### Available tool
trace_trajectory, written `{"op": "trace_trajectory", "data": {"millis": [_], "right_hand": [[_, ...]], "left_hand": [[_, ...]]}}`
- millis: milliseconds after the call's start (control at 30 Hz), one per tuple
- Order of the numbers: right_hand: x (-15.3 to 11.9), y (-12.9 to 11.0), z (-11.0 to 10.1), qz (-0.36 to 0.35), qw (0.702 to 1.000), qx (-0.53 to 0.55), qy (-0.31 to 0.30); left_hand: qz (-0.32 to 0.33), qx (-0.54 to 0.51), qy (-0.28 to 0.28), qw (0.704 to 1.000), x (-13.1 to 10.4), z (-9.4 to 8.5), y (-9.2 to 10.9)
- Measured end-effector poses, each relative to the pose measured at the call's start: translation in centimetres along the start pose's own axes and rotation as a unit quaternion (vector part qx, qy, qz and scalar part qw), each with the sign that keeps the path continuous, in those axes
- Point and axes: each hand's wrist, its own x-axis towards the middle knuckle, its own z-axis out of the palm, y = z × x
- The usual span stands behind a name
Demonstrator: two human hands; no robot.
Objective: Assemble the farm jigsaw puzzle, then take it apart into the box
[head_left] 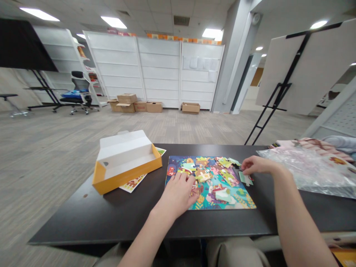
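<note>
A colourful picture board (239, 202) lies flat on the dark table, with several loose puzzle pieces scattered over it. My left hand (180, 191) rests on the board's left part, fingers bent down over some pieces; whether it grips one is hidden. At the board's right edge, my right hand (251, 165) has its fingertips on a pale green puzzle piece (246, 178), which lies partly off the board. Another pale piece (234, 161) sits near the top right corner. White-backed pieces (222, 195) lie in the lower middle of the board.
An open yellow box (130, 172) stands at the left on the black table (125, 218), over printed sheets (133, 183). Clear plastic packaging and cloth (314, 170) cover the table's right side. Beyond are a whiteboard stand (278, 96), cardboard boxes (126, 104) and white shelving (158, 70).
</note>
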Motion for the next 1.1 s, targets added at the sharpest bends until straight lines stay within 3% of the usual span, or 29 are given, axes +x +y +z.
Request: {"op": "trace_trajectory", "data": {"millis": [100,233,367,500,767,1100], "right_hand": [[0.9,-0.8,0.5,-0.015,0.994,-0.034,0.1],[2.1,-4.0,2.2,-0.077,0.968,-0.115,0.209],[2.9,-6.1,3.9,-0.14,0.96,-0.138,0.199],[3.5,-6.1,4.5,-0.137,0.964,-0.146,0.174],[4.2,-6.3,5.1,-0.145,0.957,-0.156,0.199],[3.8,-5.3,4.4,-0.07,0.968,-0.176,0.164]], "left_hand": [[0.005,-0.001,0.011,1.0,-0.1,0.2,-0.2],[0.031,-0.016,0.013,0.999,-0.3,0.4,-0.8],[0.046,-0.029,-0.006,0.998,-0.7,0.0,-1.3],[0.041,-0.019,-0.01,0.999,-1.1,-0.4,-1.2],[0.056,-0.03,0.006,0.998,-1.2,0.3,-1.2],[0.066,-0.054,0.012,0.996,-1.3,0.7,-1.1]]}}
